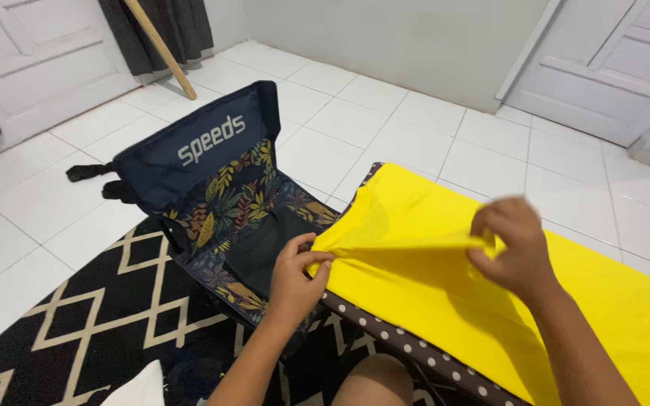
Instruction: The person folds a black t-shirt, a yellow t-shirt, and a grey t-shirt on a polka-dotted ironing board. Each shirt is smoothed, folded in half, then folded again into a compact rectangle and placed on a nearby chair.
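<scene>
Bare knee (374, 380) nearest, beside patterned rug (77, 323). Left hand (295, 282) and right hand (513, 248) both pinched shut on yellow shirt (415, 286), spread over polka-dot cloth (385, 334), right of open dark backpack (220, 195). Likely risk: uneven pull skewing fold, fabric slipping free.

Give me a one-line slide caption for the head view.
Left hand and right hand pinch a fold of yellow cloth beside an open navy bag with leaf-print lining.

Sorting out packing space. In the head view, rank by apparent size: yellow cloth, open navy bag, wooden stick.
1. yellow cloth, though nearness to the camera inflates it
2. open navy bag
3. wooden stick, only partly in view
</scene>
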